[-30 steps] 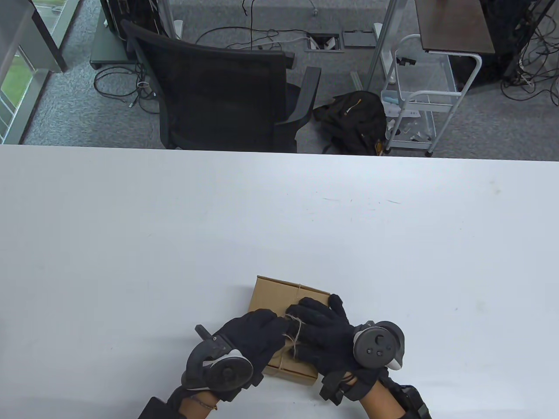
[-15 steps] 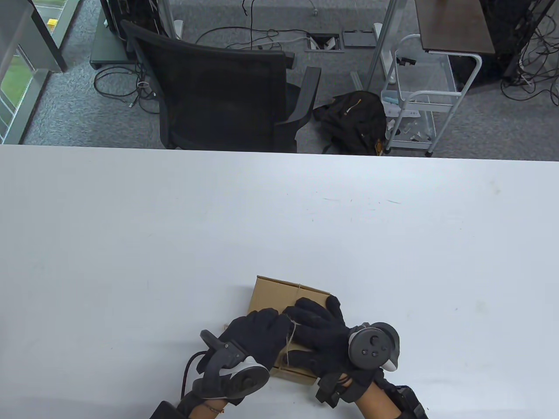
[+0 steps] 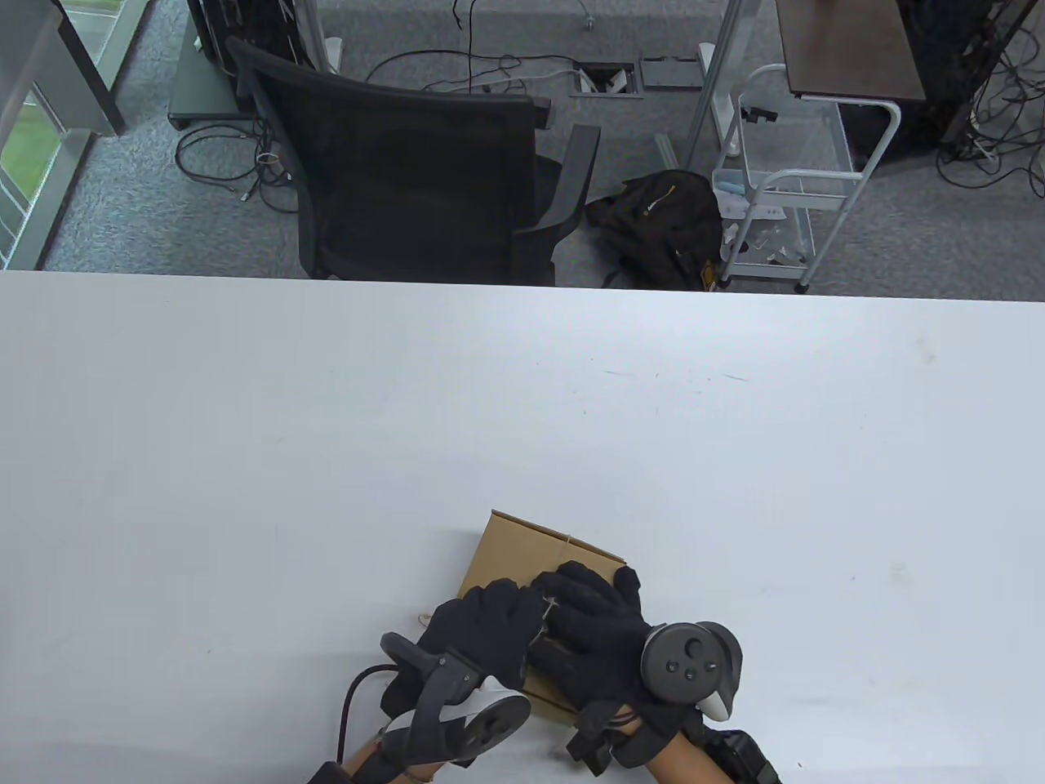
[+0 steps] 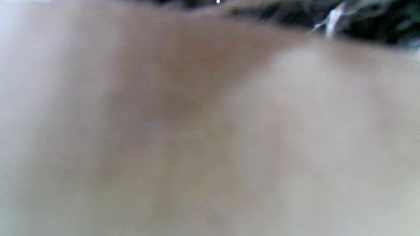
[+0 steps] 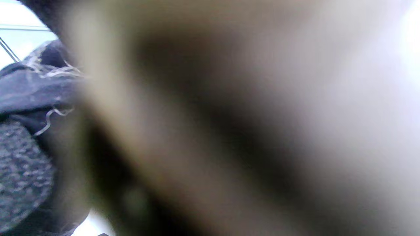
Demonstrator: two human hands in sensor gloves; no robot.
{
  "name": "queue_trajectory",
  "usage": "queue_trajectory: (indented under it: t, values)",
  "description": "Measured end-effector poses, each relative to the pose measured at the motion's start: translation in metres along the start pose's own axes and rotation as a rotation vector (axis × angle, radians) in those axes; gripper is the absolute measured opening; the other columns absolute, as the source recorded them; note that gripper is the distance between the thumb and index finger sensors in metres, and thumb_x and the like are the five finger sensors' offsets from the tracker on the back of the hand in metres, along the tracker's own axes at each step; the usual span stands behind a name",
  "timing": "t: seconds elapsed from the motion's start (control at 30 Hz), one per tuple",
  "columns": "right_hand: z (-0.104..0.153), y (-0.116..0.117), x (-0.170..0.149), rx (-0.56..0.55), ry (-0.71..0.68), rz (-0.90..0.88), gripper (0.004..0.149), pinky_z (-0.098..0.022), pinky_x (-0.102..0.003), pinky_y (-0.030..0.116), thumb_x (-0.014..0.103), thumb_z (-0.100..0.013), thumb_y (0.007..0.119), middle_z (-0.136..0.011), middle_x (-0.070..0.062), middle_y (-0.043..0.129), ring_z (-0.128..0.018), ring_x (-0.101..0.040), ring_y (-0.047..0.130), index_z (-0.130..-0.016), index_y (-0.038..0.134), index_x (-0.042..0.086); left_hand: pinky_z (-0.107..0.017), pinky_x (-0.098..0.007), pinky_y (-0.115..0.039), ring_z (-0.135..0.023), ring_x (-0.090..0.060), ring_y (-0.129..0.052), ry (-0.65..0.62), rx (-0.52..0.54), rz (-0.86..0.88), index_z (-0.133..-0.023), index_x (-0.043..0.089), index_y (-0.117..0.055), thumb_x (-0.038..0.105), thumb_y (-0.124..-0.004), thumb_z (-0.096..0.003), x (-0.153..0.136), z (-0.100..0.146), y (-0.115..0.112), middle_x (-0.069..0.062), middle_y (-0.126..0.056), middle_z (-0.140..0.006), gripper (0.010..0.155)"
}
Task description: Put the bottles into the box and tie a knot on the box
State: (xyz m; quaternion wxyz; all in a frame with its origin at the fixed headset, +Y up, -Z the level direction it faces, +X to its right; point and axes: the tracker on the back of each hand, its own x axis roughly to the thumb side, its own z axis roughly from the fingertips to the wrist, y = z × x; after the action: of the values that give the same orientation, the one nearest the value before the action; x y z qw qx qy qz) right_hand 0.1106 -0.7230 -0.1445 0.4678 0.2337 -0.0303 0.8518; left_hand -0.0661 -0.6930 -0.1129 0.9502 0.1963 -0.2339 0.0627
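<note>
Box (image 3: 522, 549) turned slightly, both hands (image 3: 490, 625) crowding its twine (image 3: 549, 606).

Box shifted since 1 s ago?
Yes. The box has turned slightly clockwise; its far corner sits nearer the table's near edge, under both hands.

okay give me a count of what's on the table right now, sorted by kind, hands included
Cardboard box: 1
Twine tied round the box: 1
Gloved hands: 2, the left hand and the right hand, both on the box at the twine
Bottles in view: 0
Total: 4
</note>
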Motion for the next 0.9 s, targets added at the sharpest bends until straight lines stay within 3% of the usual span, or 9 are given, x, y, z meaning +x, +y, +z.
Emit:
queue_trajectory:
  t: [0.57,0.77,0.9]
  values:
    - [0.006,0.0,0.014,-0.103,0.047,0.091,0.042,-0.06,-0.077,0.025,0.029,-0.043,0.09,-0.087,-0.016,0.092,-0.084,-0.045,0.077,-0.06,0.1,-0.008,-0.032,-0.035,-0.093,-0.045,-0.025,-0.107,0.056,0.005,-0.138,-0.087,0.015,-0.089,0.041,-0.089,-0.0494,0.009,0.0,-0.001,-0.01,-0.095,-0.077,0.046]
    - [0.004,-0.002,0.007,-0.072,0.011,0.047,0.041,-0.06,-0.078,0.026,0.028,-0.044,0.09,-0.089,-0.016,0.089,-0.085,-0.045,0.075,-0.062,0.097,-0.007,-0.034,-0.035,-0.092,-0.048,-0.025,-0.106,0.076,-0.012,-0.012,-0.088,0.016,-0.088,0.041,-0.087,-0.0505,-0.004,0.0,0.0,-0.009,-0.094,-0.079,0.046]
    - [0.003,-0.006,0.004,-0.073,-0.033,0.126,0.04,-0.061,-0.079,0.028,0.027,-0.044,0.089,-0.09,-0.016,0.087,-0.085,-0.045,0.075,-0.063,0.096,-0.007,-0.035,-0.035,-0.092,-0.049,-0.025,-0.106,0.099,-0.022,0.087,-0.089,0.019,-0.089,0.042,-0.087,-0.0503,-0.018,0.001,0.0,-0.008,-0.095,-0.081,0.045]
